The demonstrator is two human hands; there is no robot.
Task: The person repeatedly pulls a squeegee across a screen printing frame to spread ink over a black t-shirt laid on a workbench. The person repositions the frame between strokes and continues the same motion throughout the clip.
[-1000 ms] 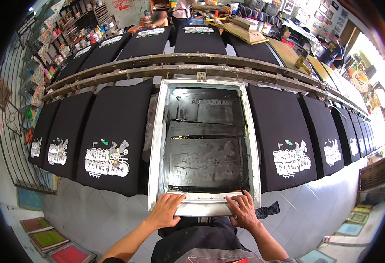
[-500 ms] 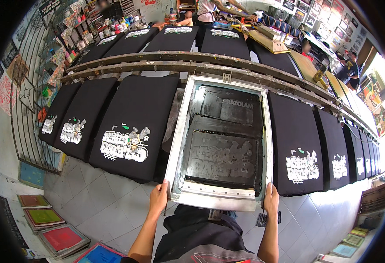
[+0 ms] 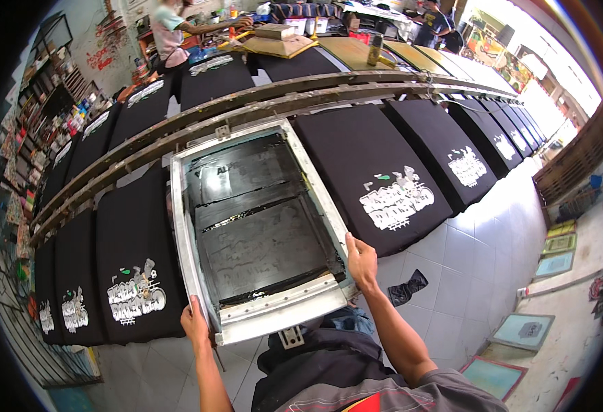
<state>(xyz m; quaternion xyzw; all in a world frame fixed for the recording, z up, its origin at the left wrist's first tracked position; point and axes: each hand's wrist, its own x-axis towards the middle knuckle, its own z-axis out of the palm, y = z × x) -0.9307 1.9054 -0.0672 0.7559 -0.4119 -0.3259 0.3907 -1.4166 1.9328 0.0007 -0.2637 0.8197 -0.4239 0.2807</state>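
Note:
A silk-screen printing frame (image 3: 177,206) with pale metal sides is held between my two hands. Its dark mesh (image 3: 263,240) has black ink on it and a faint design showing through. My left hand (image 3: 195,321) grips the near left side of the frame. Farther up on the right, my right hand (image 3: 361,261) is closed around the other side. The frame's far end, with a small metal bracket (image 3: 223,132), reaches to the wooden rails (image 3: 260,94). Black shirts lie flat on both sides, one on the left (image 3: 133,226) and one on the right (image 3: 363,144), each with a white print.
More printed black shirts line both sides of the rails. A person (image 3: 167,34) stands across them at the back left, an arm stretched out. A wooden-framed screen (image 3: 281,45) and a dark bottle (image 3: 375,50) sit on the far row. Several coloured screens (image 3: 524,332) lean along the right wall.
My view has swung to the right, so the rails and rows now slant. The printing frame appears farther left and turned in the picture. Both hands still grip its sides.

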